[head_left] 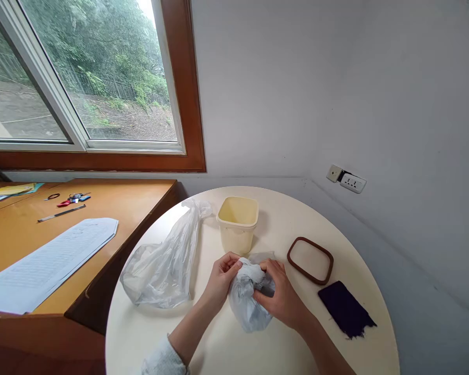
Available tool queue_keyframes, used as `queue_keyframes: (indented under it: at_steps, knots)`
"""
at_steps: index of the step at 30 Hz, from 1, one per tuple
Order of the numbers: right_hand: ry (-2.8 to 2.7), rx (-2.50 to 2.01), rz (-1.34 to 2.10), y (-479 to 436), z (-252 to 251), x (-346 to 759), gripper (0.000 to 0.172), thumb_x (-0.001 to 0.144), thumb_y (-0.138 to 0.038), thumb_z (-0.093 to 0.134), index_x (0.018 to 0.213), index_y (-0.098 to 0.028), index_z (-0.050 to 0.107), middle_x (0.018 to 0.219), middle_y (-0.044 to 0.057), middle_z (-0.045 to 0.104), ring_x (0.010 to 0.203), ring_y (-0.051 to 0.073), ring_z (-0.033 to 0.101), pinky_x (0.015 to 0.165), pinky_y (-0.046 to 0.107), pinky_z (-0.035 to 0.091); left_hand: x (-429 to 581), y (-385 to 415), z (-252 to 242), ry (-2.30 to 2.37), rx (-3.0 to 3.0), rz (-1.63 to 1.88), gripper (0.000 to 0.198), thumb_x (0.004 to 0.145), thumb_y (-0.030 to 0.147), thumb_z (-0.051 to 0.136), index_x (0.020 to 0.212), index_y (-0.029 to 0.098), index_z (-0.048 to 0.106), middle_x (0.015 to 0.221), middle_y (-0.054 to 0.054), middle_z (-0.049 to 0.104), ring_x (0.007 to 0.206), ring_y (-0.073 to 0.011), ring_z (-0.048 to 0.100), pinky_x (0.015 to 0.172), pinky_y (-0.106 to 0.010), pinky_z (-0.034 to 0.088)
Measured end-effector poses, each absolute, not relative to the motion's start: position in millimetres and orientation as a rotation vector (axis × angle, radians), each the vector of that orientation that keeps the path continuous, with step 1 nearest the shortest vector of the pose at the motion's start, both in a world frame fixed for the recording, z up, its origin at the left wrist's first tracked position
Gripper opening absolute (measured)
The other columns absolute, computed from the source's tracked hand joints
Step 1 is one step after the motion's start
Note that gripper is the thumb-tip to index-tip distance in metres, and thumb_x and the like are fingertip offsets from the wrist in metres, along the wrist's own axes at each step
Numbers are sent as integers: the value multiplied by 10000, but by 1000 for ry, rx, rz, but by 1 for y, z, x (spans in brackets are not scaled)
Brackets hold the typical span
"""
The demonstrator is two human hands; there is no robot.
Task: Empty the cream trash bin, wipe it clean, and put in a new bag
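Head view shows a small bag (pixel 250 316) held by a pair of hands near the front of a round table (pixel 289 203), with a yellow bin (pixel 237 238) just behind it. The small bag looks thin, soft and crinkly, so I think it is light, floppy and a bit slippery, and it could rip if pulled hard. The bunched-up top looks like the best place to hold, because the loose part below would just squash. I cannot tell what is inside, or if the top is tied or only twisted. The left hand (pixel 223 275) is curled in, with its thumb and first finger pinched on the left side of the bunched top. The right hand (pixel 282 296) is a bit wider, with its thumb low and its fingers high, and the bunched top is clamped between them. To the left lies a big see-through bag (pixel 170 268), wrinkled and limp. To the right, a brown ring (pixel 316 246) lies flat, and near it is a dark purple cloth (pixel 344 308) with a ragged edge
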State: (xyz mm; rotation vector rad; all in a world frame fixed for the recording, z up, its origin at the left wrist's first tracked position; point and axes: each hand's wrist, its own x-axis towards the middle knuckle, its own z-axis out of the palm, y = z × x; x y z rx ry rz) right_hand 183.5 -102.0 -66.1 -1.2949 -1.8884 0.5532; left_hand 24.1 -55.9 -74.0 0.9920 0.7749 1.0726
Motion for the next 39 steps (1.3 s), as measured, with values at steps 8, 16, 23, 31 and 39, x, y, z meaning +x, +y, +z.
queue_keyframes:
  at_steps: [8,16,23,31,39]
  knots:
    - [-1825,-1235,467,-99,-78,179,148,703,-75,513,719,-212,458,748,-9,548,764,167,480,730,300,395,21,-58,-67,702,1145,849,317,735,452,616,794,150,536,622,30,503,544,-83,419,495,-190,270]
    - [-1763,-1374,237,-96,-87,171,194,682,-100,506,625,-214,359,597,-29,485,625,155,450,684,323,387,27,-57,-74,841,1268,944,386,704,488,621,602,156,454,518,58,394,494,-72,322,468,-198,214]
    - [-1752,-1387,407,-100,-84,173,157,706,-137,494,633,-214,378,625,0,492,710,184,442,623,288,399,30,-58,-80,879,1191,1076,364,707,459,632,614,149,466,547,42,463,524,-78,370,486,-194,274]
    - [-1757,-1367,517,-103,-78,173,213,714,-332,601,761,-201,440,766,20,531,794,200,463,714,322,410,29,-56,-84,929,1252,1185,306,729,392,633,618,155,474,559,38,498,543,-91,430,515,-202,324]
    - [-1674,-1440,471,-98,-86,173,142,679,-117,512,694,-209,404,722,0,525,782,186,458,701,296,396,28,-61,-78,811,1303,1174,293,756,360,614,623,155,452,579,38,448,551,-85,394,511,-204,289]
